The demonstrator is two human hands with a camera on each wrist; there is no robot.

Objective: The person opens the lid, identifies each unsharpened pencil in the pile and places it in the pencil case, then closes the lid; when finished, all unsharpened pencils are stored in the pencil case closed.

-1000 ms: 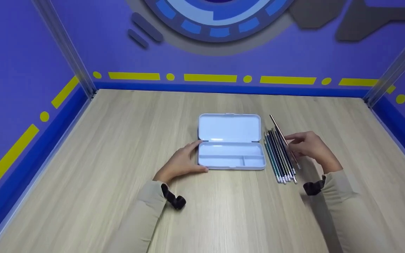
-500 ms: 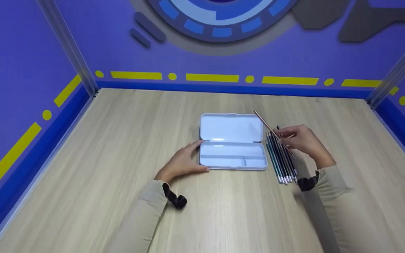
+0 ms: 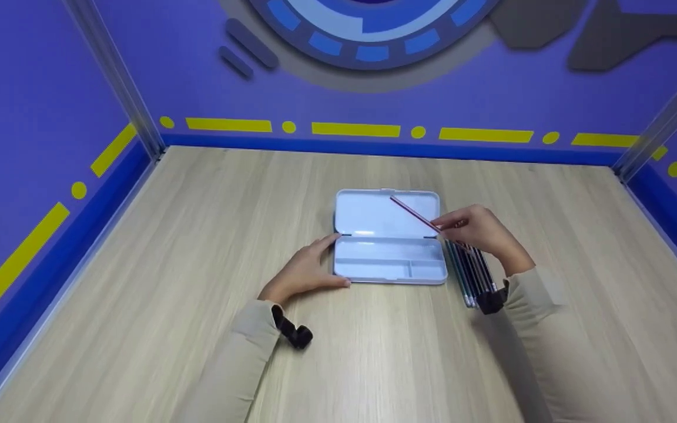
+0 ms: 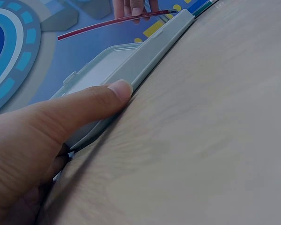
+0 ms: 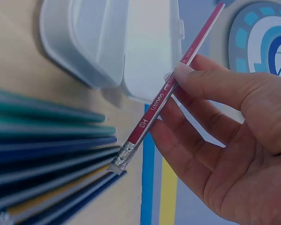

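Observation:
An open white pencil case [image 3: 374, 271] lies on the table, its lid [image 3: 368, 214] tipped back and its tray divided into compartments. My left hand [image 3: 303, 273] grips the tray's left end, the thumb along the front side, as the left wrist view confirms. My right hand [image 3: 479, 232] pinches a red pencil [image 3: 412, 212] between thumb and fingers. The pencil is held in the air at a slant, above the right part of the lid. In the right wrist view, its metal band and eraser end [image 5: 122, 159] point down toward several loose pencils [image 5: 47, 140].
Just right of the case lie the loose pencils [image 3: 472, 276], green, blue and dark ones, side by side and partly hidden under my right hand and wrist strap. Blue printed panels [image 3: 338, 100] enclose the wood-look table [image 3: 227, 205] at the back and sides.
My right hand has lifted the red pencil off the right side of the row and carried it left, over the lid. The left hand and the case have stayed put.

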